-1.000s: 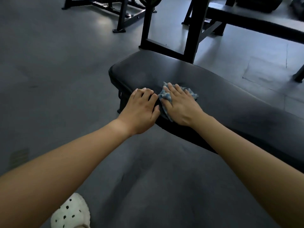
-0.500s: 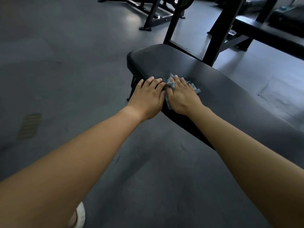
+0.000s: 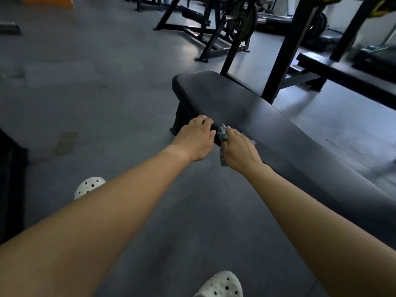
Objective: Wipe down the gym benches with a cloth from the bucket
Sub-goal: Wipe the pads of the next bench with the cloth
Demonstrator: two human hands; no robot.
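Observation:
A black padded gym bench (image 3: pixel 246 103) runs from the centre to the lower right. My right hand (image 3: pixel 237 151) is closed around a bunched blue-grey cloth (image 3: pixel 221 131) at the bench's near edge, and part of the cloth hangs down over the side. Just to its left, my left hand (image 3: pixel 196 138) rests on the same edge with its fingers curled over the padding, holding nothing else. No bucket is in view.
Black rack uprights (image 3: pixel 285 56) rise right behind the bench. A second bench (image 3: pixel 342 71) stands at the far right, with weight machines and a plate (image 3: pixel 242 18) beyond. Grey floor stretches to the left. My white perforated shoes (image 3: pixel 90 185) are below.
My right hand has pulled back from flat on the bench top to its near edge and bunched the cloth. My left hand has curled over the edge. The camera has tilted up and back.

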